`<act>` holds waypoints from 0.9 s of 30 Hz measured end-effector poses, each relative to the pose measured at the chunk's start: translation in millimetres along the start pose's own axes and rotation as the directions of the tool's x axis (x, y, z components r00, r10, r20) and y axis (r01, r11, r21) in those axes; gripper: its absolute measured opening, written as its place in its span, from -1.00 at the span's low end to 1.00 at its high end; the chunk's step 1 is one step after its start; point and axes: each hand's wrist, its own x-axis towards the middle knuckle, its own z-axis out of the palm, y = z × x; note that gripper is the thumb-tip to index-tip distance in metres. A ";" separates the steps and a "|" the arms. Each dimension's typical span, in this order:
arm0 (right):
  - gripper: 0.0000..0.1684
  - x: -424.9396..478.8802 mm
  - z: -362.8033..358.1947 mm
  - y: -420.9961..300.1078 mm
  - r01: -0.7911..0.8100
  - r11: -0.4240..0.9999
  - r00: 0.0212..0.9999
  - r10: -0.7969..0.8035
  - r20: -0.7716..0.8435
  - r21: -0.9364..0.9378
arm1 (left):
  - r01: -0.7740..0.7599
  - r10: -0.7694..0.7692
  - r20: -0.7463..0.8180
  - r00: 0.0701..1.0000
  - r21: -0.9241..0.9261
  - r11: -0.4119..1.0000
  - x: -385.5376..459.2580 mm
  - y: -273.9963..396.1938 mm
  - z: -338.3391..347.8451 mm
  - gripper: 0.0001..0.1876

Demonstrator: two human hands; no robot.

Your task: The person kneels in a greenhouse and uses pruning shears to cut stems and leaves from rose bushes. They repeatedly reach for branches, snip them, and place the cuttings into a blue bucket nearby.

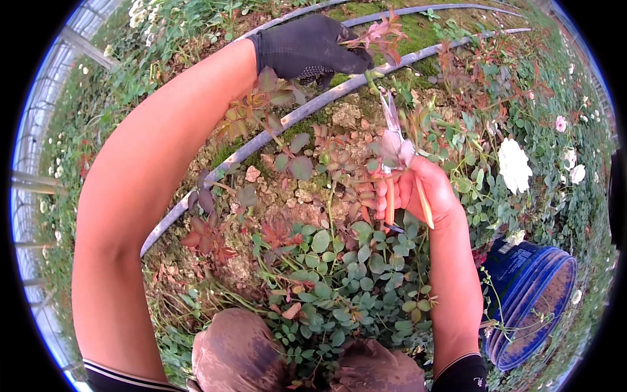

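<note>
My left hand (313, 49), in a black work glove with grip dots, reaches across the top of the view and is closed around a reddish young rose shoot (384, 36). Below the glove, the green base of that shoot (373, 82) shows beside the pipe. My bare right hand (421, 188) holds pruning shears (392, 117) with orange handles and metal blades. The blade tips point up towards the shoot's base, close to it; whether they touch the stem I cannot tell. Purplish leaves partly hide the shears' pivot.
A grey irrigation pipe (313, 105) curves across the soil, with more pipes behind. Rose bushes (343, 259) stand before my knees (240, 348). At the right, a blue plastic bucket (509, 279) lies tilted near my forearm. A large white rose (514, 165) blooms above it.
</note>
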 end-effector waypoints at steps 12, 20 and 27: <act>-0.59 -27.3 7.5 7.9 -0.083 0.982 0.982 0.052 -0.180 -0.169 | -0.359 0.364 0.124 0.923 0.621 0.697 34.6 -28.3 -15.5 -0.69; -0.35 3.6 -4.7 3.7 -0.002 0.997 0.995 0.009 0.104 -0.073 | -0.168 0.186 0.018 0.982 0.523 0.836 21.9 -15.4 -12.6 -0.64; -0.47 12.8 10.8 0.3 -0.012 0.999 0.988 0.005 -0.158 -0.044 | 0.050 -0.048 -0.040 0.998 0.059 0.997 -1.4 11.6 2.8 -0.60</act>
